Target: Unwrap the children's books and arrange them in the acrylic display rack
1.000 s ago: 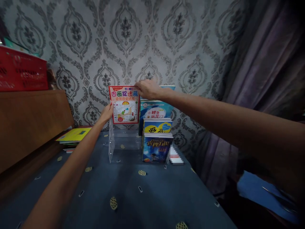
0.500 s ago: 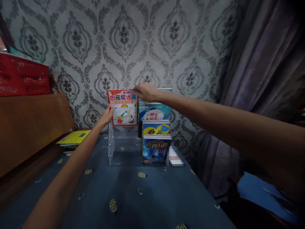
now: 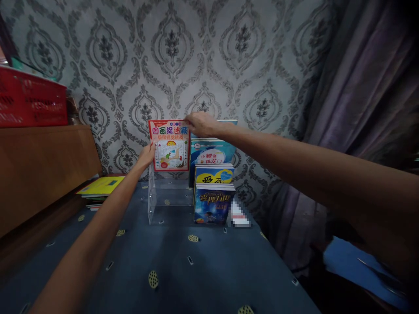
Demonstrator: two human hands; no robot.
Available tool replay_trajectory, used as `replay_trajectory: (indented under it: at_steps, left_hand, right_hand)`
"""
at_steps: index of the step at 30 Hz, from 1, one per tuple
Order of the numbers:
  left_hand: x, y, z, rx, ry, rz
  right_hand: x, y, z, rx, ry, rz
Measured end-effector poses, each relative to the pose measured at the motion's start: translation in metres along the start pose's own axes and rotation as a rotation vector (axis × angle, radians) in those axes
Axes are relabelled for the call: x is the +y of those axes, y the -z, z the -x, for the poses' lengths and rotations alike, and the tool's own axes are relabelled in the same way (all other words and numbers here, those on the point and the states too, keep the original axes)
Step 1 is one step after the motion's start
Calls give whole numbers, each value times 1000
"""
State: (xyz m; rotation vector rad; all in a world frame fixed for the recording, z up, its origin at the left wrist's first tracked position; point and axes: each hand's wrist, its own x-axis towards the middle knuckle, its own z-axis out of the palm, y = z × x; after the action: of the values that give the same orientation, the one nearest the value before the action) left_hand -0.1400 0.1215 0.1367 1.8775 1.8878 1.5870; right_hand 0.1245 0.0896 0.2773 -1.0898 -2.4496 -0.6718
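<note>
A red-bordered picture book point(image 3: 170, 150) stands upright at the back left of a clear stepped book rack point(image 3: 151, 205). My right hand point(image 3: 200, 124) pinches its upper right corner. My left hand point(image 3: 148, 152) is at the book's left edge, its fingers closed on that side. Right of it on the rack stand teal books point(image 3: 212, 150), then yellow-and-blue books point(image 3: 214, 174) a step lower. Dark blue books point(image 3: 212, 204) fill the front step. The rack's front left steps hold nothing.
The rack stands on a dark blue patterned cloth point(image 3: 170, 270) before a papered wall. A stack of yellow-topped books point(image 3: 101, 186) lies left, beside a wooden cabinet point(image 3: 49, 170) bearing a red basket point(image 3: 32, 98). A curtain point(image 3: 314, 152) hangs right, above a blue cloth point(image 3: 353, 266).
The view has shifted slightly. The red-bordered book and both hands keep nearly the same place at the rack's back left.
</note>
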Motion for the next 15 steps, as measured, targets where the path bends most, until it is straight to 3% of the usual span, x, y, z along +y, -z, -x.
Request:
replay_trajectory:
  at_steps: [15]
  left_hand:
    - [-3,-2,-2,-9,-21,18]
  right_hand:
    - [8,-1,-14,-8,-26,-70]
